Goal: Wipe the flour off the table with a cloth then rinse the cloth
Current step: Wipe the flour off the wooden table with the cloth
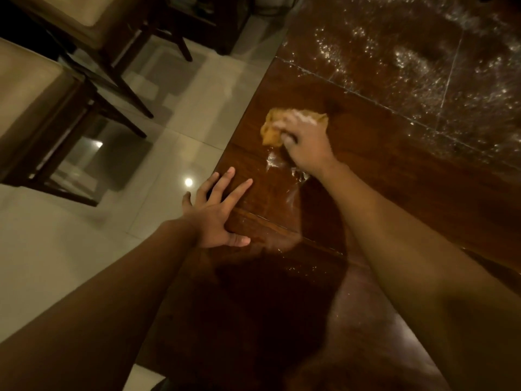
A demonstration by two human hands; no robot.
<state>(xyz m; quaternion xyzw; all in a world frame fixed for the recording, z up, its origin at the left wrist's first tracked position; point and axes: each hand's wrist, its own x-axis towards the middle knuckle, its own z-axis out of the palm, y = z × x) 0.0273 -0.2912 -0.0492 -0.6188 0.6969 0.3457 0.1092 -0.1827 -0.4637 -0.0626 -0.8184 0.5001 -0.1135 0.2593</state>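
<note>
A crumpled yellow cloth (271, 130) lies on the dark wooden table (394, 170) near its left edge. My right hand (306, 143) presses down on the cloth and grips it, with flour on the fingers. White flour (408, 60) is scattered thickly over the far part of the table, and a thin smear (275, 162) trails just below the cloth. My left hand (218, 213) rests flat on the table's left edge, fingers spread, holding nothing.
Two wooden chairs with beige cushions (36, 103) stand on the pale tiled floor (174, 114) to the left of the table. A ceiling light reflects in the tiles (188, 182). A dark shadow covers the near part of the table.
</note>
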